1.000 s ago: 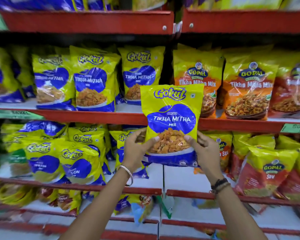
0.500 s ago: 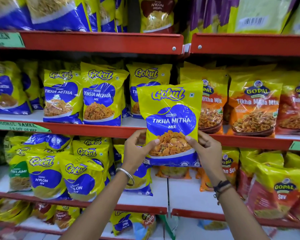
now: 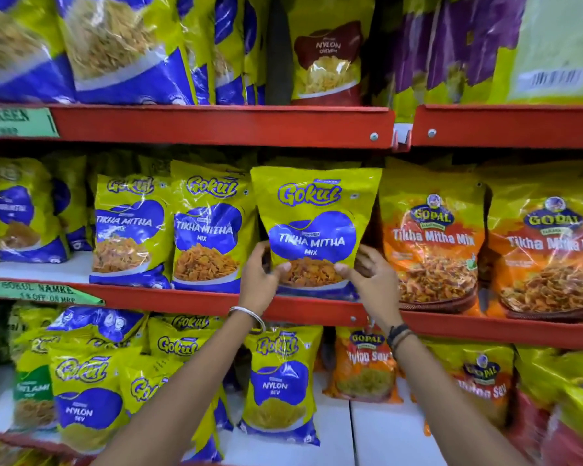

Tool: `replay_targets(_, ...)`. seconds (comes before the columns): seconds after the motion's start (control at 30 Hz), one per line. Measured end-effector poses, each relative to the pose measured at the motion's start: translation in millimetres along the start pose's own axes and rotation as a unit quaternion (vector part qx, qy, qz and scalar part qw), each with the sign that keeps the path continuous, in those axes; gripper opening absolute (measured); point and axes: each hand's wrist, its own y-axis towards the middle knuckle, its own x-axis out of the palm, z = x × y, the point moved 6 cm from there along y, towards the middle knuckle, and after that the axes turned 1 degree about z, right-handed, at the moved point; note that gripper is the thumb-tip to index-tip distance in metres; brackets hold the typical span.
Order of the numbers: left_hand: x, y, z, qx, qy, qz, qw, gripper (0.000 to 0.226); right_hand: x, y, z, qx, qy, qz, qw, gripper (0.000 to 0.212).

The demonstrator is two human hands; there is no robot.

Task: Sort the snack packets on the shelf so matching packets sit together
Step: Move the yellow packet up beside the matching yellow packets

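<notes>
Glossy yellow plastic Gokul Tikha Mitha Mix packet with a blue cloud panel [image 3: 313,227] held upright at the front of the middle red metal shelf [image 3: 189,299], bottom edge just behind the shelf lip. Left hand [image 3: 261,279] gripping the lower left corner, thumb across the printed snack picture; right hand [image 3: 367,274] gripping the lower right corner, thumb on the front, fingers curled behind. Both grips closed on the packet.

Top edge of the packet just below the underside of the upper red shelf [image 3: 216,124], little room above. To the left, touching or nearly so, a matching yellow-and-blue Gokul Tikha Mitha Mix packet [image 3: 206,227], then another matching one [image 3: 128,230] further left, both upright. To the right, just beside, an orange-and-yellow Gopal Tikha Mitha Mix packet [image 3: 433,243], with a second such packet [image 3: 549,253] beyond it. Narrow slot only between the neighbours, filled by the held packet.

On the lower shelf, near the forearms, a yellow-and-blue Gokul Nylon Sev packet [image 3: 280,385] and an orange Gopal Nylon Sev packet [image 3: 364,364]; bare white shelf floor [image 3: 384,435] open between them and further right.
</notes>
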Motion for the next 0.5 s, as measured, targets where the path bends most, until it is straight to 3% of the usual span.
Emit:
replay_targets(0.17, 2.6, 18.0, -16.7, -0.043, 0.043, -0.052, 0.997, 0.039, 2.9, 14.2, 17.4, 0.021, -0.023, 0.021, 0.999, 0.031)
replay_targets(0.27, 1.7, 29.2, -5.5, -0.055, 0.04, -0.061, 0.996, 0.04, -1.0, 25.7, 5.8, 0.007, -0.077, 0.025, 0.997, 0.044)
replay_targets(0.37, -3.3, 49.9, 14.0, -0.077, -0.055, 0.003, 0.996, 0.031, -2.6, 47.4, -17.5, -0.021, -0.099, 0.055, 0.993, 0.04)
replay_targets(0.5, -9.1, 81.2, 26.5, -0.071, -0.032, 0.104, 0.992, 0.026, 6.2, 86.7, -35.2, -0.033, -0.074, 0.088, 0.993, 0.022)
